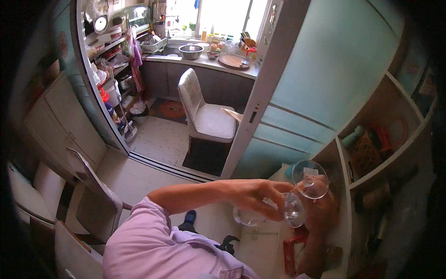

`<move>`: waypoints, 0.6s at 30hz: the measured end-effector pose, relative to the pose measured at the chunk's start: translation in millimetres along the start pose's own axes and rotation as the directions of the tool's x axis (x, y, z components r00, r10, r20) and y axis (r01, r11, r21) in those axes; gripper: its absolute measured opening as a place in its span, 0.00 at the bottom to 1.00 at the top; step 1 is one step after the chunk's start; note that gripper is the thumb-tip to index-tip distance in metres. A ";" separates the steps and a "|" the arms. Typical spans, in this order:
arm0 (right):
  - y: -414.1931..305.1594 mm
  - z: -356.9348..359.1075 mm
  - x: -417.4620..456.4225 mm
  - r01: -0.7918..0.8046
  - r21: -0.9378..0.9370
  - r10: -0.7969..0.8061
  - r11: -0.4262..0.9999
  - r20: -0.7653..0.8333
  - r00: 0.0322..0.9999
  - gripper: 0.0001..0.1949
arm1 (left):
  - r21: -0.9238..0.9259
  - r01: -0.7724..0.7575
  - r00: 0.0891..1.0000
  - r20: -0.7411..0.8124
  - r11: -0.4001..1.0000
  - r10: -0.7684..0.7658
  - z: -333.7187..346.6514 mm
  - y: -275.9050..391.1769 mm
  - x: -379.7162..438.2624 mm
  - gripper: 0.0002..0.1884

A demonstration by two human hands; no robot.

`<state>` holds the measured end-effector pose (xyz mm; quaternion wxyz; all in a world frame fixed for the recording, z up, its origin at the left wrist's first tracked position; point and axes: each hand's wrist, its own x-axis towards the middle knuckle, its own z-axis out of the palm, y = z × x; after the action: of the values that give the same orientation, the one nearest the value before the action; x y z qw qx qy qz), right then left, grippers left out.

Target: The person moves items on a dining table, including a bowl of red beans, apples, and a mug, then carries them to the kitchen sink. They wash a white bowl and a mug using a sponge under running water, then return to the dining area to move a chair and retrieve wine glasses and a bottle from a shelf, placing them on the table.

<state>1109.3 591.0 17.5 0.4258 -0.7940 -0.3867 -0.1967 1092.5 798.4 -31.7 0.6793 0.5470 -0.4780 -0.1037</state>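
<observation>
In the middle of the lower right, my left hand [256, 196] reaches across with its fingers around a clear glass piece [294, 210] that has a shiny, round end. A clear, rounded glass part [248, 217] shows beneath this hand; whether both parts belong to one glass I cannot tell. My right hand [318, 200] is close against the fingertips of the left, blurred and partly seen through a clear drinking glass [310, 178]. That glass has its round rim towards the camera, and the right hand grips it. A small pale patch shows through it.
Below the hands is a pale cabinet [259, 247] with a red object [289, 256] on it. Open shelving [343, 164] stands at the right. A sliding door frame [266, 87] leads to a kitchen with a white chair [214, 120]. Another chair [101, 205] is at the left.
</observation>
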 end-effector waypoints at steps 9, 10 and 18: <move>-6.9 139.1 77.1 0.018 0.248 -0.051 0.969 0.128 0.990 0.09 | -0.008 0.053 0.985 -0.167 0.999 -0.054 -98.1 28.6 -113.9 0.11; -6.4 156.7 90.1 0.013 0.267 -0.053 0.963 0.143 0.988 0.09 | -0.014 0.050 0.979 -0.195 0.999 -0.052 -113.5 35.2 -126.4 0.10; 4.8 271.6 166.6 -0.074 0.405 0.000 0.912 0.181 0.984 0.10 | -0.023 0.064 0.952 -0.298 0.998 -0.068 -221.2 62.2 -197.8 0.09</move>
<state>1212.3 888.7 -30.2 0.5503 -0.7086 -0.4405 -0.0319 1134.3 1095.9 -73.0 0.7435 0.5675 -0.3508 -0.0455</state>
